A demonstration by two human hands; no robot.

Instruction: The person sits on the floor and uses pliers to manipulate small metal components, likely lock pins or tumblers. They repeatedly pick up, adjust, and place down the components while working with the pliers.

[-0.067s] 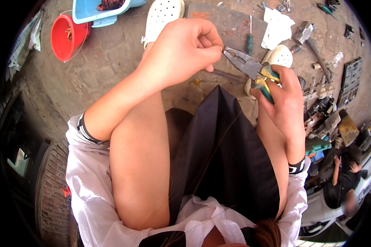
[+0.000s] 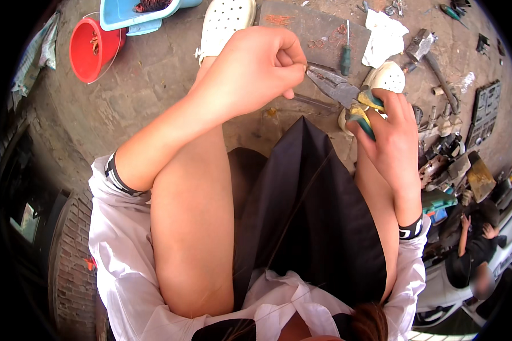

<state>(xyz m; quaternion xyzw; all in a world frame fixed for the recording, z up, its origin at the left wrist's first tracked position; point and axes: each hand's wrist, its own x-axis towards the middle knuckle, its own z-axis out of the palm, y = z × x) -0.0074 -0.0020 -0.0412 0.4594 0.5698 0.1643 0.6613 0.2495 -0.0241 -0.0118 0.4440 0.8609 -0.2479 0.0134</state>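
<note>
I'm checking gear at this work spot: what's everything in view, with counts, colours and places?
Pliers: one, grey with green-yellow handles, centre
Board: one, grey-brown, ground ahead
Wire pieces: several, coppery, on board
Screwdriver: one, green handle, board's right side
Cloth: one, white, right of board
Hammer: one, grey head, right
Tool case: one, black, far right
Metal parts: many, mostly grey, right
Basin: one, blue, upper left
Bucket: one, red, beside basin
Co-worker: one, dark clothes, lower right
Shoes: two, white, upper centre
Left hand: one, bare, at pliers' tips
Right hand: one, bare, around pliers' handles
</note>
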